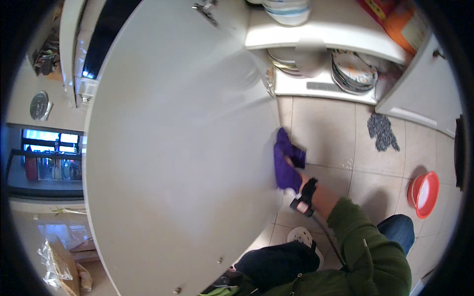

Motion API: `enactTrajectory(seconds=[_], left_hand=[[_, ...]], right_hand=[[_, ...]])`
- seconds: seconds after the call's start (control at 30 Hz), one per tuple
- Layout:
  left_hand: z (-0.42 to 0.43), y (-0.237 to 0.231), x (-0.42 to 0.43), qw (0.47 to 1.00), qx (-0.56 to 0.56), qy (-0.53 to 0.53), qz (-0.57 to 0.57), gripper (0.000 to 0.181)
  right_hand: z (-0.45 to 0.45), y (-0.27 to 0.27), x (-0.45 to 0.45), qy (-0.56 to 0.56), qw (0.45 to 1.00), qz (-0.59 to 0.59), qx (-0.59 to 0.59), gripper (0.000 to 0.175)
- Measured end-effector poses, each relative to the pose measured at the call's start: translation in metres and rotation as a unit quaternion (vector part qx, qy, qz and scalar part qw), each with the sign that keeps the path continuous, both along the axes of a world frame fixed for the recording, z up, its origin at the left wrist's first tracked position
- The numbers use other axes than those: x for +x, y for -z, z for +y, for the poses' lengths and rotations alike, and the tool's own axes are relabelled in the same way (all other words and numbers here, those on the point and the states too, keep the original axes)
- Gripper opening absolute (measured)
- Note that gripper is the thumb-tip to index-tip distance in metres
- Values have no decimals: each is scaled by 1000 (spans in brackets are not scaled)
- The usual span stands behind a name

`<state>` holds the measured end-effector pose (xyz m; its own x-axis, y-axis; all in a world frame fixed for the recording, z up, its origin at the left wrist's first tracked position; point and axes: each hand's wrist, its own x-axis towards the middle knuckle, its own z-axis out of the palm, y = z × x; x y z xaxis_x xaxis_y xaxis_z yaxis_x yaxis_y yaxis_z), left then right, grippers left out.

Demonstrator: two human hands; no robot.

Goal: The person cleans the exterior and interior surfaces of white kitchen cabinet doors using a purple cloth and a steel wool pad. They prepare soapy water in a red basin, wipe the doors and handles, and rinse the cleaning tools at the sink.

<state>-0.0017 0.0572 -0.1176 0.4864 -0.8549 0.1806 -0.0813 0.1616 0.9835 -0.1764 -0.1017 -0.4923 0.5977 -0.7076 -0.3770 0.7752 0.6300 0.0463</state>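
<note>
A large white cabinet door (177, 148) stands swung open and fills the middle of the view. My right hand (305, 180) holds a purple cloth (284, 162) against the door's right-hand edge; most of the fingers are hidden by the cloth. A black strap with a small box (303, 207) sits on the wrist, and a cable runs from it along the green sleeve (351, 225). My left hand is out of view.
Stacked plates (353, 70) stand in the open cabinet, with bowls (289, 11) on the shelf (326, 40) above. A second cabinet door (422, 85) is open at right. On the tiled floor (322, 129) are a grey speckled cloth (383, 131) and a red bucket (411, 192) with whitish contents.
</note>
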Motion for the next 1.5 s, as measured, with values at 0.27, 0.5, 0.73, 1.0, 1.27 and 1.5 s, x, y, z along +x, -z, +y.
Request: enactTrajectory(seconds=[0.27, 0.5, 0.73, 1.0, 1.27, 1.5], left_hand=[[-17, 15, 16, 998, 64, -23, 12, 31], [-28, 28, 20, 996, 91, -3, 6, 28], [-36, 39, 3, 993, 117, 29, -11, 25], [-41, 30, -36, 988, 120, 77, -53, 23], [-66, -33, -146, 959, 29, 259, -110, 22], [-128, -74, -312, 910, -87, 397, -85, 30]], right_hand=[[-188, -178, -13, 83, 956, 166, -228, 32], [-212, -353, -11, 151, 551, 597, -563, 55], [-49, -386, 28, 317, 384, 560, -662, 98], [26, -281, -26, 278, 526, 463, -657, 70], [-17, -323, -220, 246, 822, 457, -235, 47], [-56, -409, -370, 548, 558, 551, -291, 34]])
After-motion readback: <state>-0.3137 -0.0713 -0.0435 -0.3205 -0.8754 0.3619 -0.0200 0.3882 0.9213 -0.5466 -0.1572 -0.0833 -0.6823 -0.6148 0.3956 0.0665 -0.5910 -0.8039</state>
